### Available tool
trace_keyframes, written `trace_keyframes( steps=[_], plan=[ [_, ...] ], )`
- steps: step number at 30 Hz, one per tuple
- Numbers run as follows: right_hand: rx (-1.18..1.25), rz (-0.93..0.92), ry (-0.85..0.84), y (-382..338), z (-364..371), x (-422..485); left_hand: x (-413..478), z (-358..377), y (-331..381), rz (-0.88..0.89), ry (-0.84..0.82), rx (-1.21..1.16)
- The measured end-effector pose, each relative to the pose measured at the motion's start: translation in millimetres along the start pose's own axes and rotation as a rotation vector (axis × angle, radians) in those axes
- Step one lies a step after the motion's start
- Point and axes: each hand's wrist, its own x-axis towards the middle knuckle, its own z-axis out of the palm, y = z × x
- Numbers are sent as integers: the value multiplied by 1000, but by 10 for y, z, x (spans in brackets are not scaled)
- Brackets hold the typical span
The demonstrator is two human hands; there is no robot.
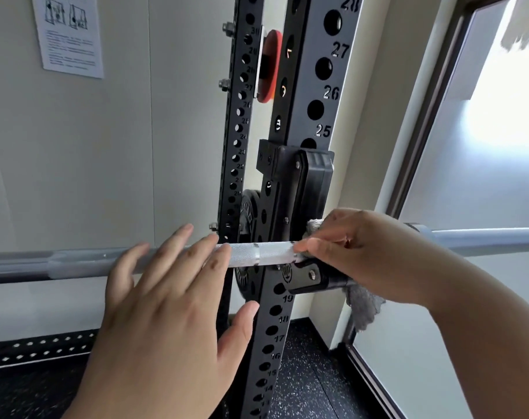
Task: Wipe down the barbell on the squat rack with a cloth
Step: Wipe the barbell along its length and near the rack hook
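A silver barbell [263, 252] runs across the view and lies in the black hook [305, 276] of the squat rack. My right hand [363, 249] grips a grey cloth [363, 306] against the bar right at the hook; the cloth's loose end hangs below my wrist. My left hand [166, 300] is in front of the bar just left of the rack post, fingers straight and spread, fingertips over the bar. The bar's knurled part shows between my two hands.
The black rack upright [317, 86] with numbered holes rises in the middle, a thinner perforated post [239, 116] to its left. A red-orange plate [270, 68] hangs behind. A paper sheet [68, 34] is on the wall. A window [484, 146] is at right. Speckled black floor [311, 373] lies below.
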Motion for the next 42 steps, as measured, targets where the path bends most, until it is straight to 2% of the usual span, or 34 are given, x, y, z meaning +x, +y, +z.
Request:
trace_keyframes(
  steps=[3, 8, 10, 12, 14, 16, 19, 22, 27, 30, 34, 36, 38, 42],
  plan=[
    [-117, 125, 107, 39, -31, -59, 8, 27, -9, 10, 25, -11],
    [-83, 317, 240, 44, 4, -25, 1, 70, -54, 37, 48, -16],
    [-164, 323, 257, 16, 13, 43, 1, 82, -82, 46, 66, -14],
    [-199, 268, 283, -65, 40, 123, 7, 80, -119, 57, 93, -8],
    [-117, 188, 282, -206, 94, 168, 24, 81, -152, 72, 107, 5],
    [14, 47, 229, -421, 178, 166, 46, 76, -179, 80, 107, 12],
    [33, -144, 184, -530, 268, 143, 81, 66, -204, 81, 116, 6],
    [11, -113, 147, -332, 210, 101, 93, 82, -236, 104, 142, 7],
    [83, 34, 244, -178, 185, 62, 101, 81, -264, 121, 159, -1],
    [27, -45, 284, -422, 288, 115, 132, 52, -250, 111, 155, -13],
    [33, -215, 188, -646, 316, 95, 168, 28, -257, 101, 160, -18],
    [7, -134, 116, -575, 196, 57, 173, 28, -269, 108, 173, -16],
    [90, 59, 111, -368, 80, 23, 175, 28, -271, 105, 182, -17],
    [38, 282, 320, 48, 58, 26, 182, 43, -243, 93, 193, -6]
  ],
)
